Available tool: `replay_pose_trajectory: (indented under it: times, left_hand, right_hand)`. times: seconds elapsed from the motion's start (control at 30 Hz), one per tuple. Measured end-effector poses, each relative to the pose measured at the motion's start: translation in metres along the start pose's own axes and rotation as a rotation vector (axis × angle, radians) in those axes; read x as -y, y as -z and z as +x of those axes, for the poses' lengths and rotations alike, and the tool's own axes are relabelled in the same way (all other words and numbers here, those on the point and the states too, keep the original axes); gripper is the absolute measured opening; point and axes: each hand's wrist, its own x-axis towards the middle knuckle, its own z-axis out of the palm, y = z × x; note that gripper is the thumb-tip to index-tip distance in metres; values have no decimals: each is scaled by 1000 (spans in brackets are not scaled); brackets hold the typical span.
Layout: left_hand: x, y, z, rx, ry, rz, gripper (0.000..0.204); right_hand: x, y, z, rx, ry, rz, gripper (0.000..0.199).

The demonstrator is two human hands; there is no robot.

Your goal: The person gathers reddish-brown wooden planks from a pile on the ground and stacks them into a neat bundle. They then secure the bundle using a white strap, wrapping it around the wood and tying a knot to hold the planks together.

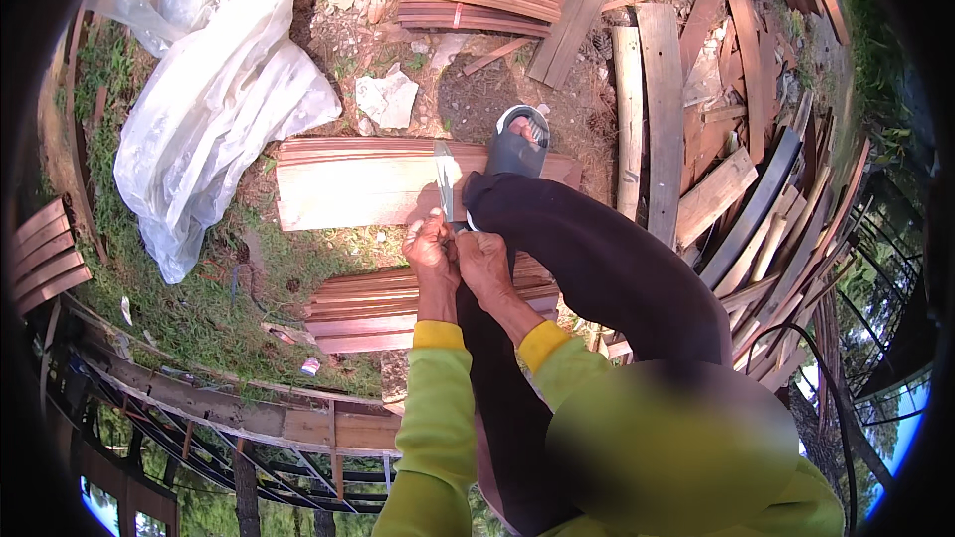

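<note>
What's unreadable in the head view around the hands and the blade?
- Blade: handle end hidden inside both hands, left hand and right hand.
- Board: right part covered by the dark trouser leg and sandalled foot.
- Lower right: blurred patch, nothing readable.

saw blade: thin metal, pale and slightly shiny.
moulded board: reddish-brown wood, planed, matt, grooved along its edges.
stacked boards: same reddish wood, smooth-looking.
loose planks: greyer, rougher wood.
sheet: translucent white plastic, glossy, crumpled.
sandal: grey, matt, rubbery.
sleeves: yellow-green cloth.
</note>
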Motion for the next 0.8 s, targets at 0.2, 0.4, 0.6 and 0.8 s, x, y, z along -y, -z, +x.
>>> replay_pose_trajectory:
  times: [0.2, 0.4, 0.6, 0.8]
  left_hand:
    - [-5, 6, 6, -12, 60, 64, 27]
    - [-43, 6, 28, 69, 18, 263, 29]
    - [-46, 1, 26, 120, 7, 337, 28]
    - [-71, -16, 42, 172, 14, 423, 27]
  right_hand:
    - [31, 10, 15, -85, -62, 160, 37]
    - [46, 10, 37, -105, -132, 300, 35]
    - [29, 1, 48, -121, -150, 224, 36]
    - [9, -58, -43, -83, 238, 14, 33]
